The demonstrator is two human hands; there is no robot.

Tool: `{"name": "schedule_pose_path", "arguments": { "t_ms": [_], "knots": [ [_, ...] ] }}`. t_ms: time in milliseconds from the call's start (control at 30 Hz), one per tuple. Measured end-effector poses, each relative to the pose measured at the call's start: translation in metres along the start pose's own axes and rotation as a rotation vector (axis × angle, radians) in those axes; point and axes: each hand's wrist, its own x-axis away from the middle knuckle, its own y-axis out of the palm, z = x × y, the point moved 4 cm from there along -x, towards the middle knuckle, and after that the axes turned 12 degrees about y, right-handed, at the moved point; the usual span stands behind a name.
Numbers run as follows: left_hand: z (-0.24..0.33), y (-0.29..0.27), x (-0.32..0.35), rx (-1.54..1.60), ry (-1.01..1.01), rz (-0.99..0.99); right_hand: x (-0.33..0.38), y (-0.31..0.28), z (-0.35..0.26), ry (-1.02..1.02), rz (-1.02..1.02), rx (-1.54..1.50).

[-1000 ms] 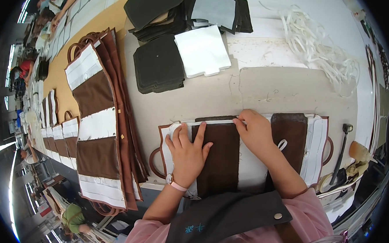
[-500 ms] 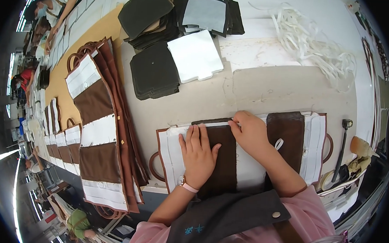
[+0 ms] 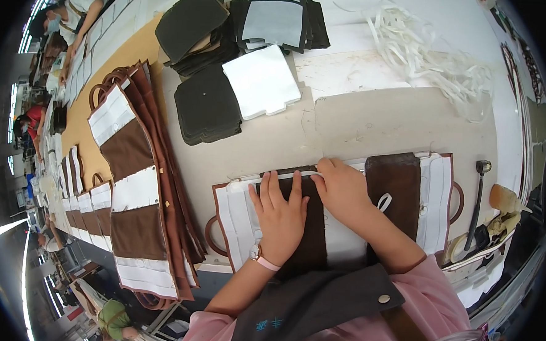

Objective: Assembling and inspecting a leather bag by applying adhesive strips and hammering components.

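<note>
In front of me lies a flat brown-and-white bag panel [image 3: 345,237] with reddish-brown edging and a curved handle [image 3: 211,235] at each side. My left hand [image 3: 281,221] rests flat on its left half, fingers stretched toward the far edge. A narrow white strip [image 3: 308,173] runs along that edge, passing by the left fingertips. My right hand [image 3: 344,189] is closed in a pinch at the strip's right end, over the brown section. To the right of my wrist, a small white loop [image 3: 383,203] stands out from the panel.
Stacked bag panels [image 3: 137,194] lie at left. Beyond are black pieces [image 3: 207,104], a white sheet stack [image 3: 262,81] and tangled white strips [image 3: 409,48]. A hammer [image 3: 478,200] and a glue bottle [image 3: 504,199] are at right. Other people work far left.
A white strip now shows along the panel's far edge between my hands. My left fingers have shifted slightly toward it. The whole view has moved a little.
</note>
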Motion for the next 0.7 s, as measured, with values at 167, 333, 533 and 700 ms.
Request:
{"name": "schedule_pose_path", "arguments": {
  "t_ms": [167,333,533,700],
  "knots": [
    [0.004,0.013,0.004,0.155,0.041,0.031,0.012,-0.031,0.017,0.049,-0.110,-0.193],
    [0.004,0.014,0.004,0.141,0.062,0.014,0.001,-0.032,0.035,0.066,0.028,-0.244],
    [0.009,0.013,0.003,0.135,0.089,0.009,-0.003,-0.028,0.036,0.120,0.061,-0.112],
    [0.012,0.010,0.000,0.105,0.100,-0.003,-0.002,-0.025,0.038,0.085,0.110,-0.121]
  ]
}}
